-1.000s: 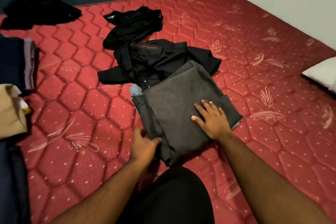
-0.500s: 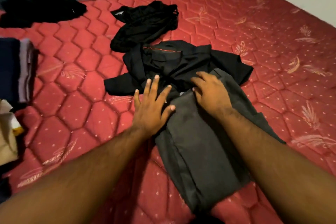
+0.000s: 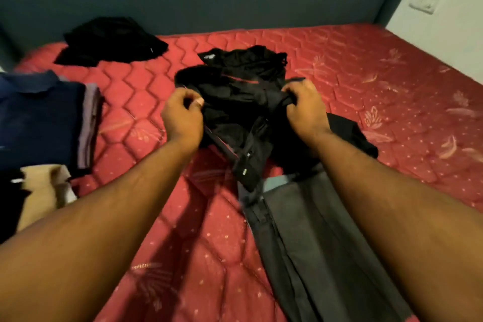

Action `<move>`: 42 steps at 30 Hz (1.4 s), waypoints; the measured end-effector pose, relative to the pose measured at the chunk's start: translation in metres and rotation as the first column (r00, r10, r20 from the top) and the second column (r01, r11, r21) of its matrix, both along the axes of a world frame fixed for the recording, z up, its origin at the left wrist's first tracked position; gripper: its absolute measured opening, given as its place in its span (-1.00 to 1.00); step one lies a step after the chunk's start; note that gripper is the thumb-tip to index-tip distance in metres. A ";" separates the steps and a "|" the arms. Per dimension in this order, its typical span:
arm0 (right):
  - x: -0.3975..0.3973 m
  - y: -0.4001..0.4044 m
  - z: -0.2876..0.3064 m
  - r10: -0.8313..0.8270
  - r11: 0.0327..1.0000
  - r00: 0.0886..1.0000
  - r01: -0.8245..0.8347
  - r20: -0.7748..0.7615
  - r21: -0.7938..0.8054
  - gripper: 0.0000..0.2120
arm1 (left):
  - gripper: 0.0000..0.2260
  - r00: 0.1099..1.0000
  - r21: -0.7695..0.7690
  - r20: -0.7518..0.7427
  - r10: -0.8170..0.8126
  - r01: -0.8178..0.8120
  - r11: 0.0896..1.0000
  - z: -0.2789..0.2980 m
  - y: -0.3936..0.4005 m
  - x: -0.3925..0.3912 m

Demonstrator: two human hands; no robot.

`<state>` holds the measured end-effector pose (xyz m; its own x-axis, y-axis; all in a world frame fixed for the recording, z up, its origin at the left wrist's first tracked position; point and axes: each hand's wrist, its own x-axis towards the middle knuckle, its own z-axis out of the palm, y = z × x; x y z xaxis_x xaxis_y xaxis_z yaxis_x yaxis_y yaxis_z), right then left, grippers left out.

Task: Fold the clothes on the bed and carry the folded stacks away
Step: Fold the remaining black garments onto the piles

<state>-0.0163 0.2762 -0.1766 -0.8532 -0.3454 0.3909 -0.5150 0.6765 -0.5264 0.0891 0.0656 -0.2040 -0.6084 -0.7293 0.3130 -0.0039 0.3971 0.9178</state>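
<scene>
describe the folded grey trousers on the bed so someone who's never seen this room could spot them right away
On the red quilted mattress, look at the near edge, below the person's right hand. The folded grey trousers lie flat there as a long strip, partly under the right forearm. Unlike the crumpled black garment gripped in both hands just beyond, they are charcoal grey, smooth and neatly creased.

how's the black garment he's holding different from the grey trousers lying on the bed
The black garment is crumpled and unfolded; the grey trousers are folded flat into a long neat panel.
The left hand and right hand grip the black garment at its upper edge, lifting it; no hand touches the grey trousers.
The black garment sits farther from the person; the grey trousers lie nearer.
Both are dark clothing on the red mattress, and the black garment's lower part overlaps the trousers' far end.
</scene>
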 end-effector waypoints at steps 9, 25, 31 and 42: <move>0.162 -0.086 0.117 0.472 0.833 0.833 -0.529 -0.289 -0.163 -0.62 | -0.67 0.994 0.096 0.053 0.095 -0.100 0.990 0.087 -0.057 0.228; 0.381 0.004 -0.139 0.045 0.891 0.915 -0.218 0.401 0.397 -0.21 | -0.76 0.693 -0.305 0.721 -0.016 0.338 0.891 -0.013 0.012 0.368; 0.370 0.004 -0.149 0.108 0.947 0.908 -0.218 0.405 0.237 -0.43 | -0.51 0.486 -0.254 0.869 -0.089 0.593 0.764 -0.036 0.007 0.320; 0.366 -0.012 -0.122 0.275 0.947 0.935 -0.223 0.223 -0.232 -0.74 | -0.43 0.642 -0.492 0.738 -0.206 0.722 0.487 -0.051 -0.019 0.332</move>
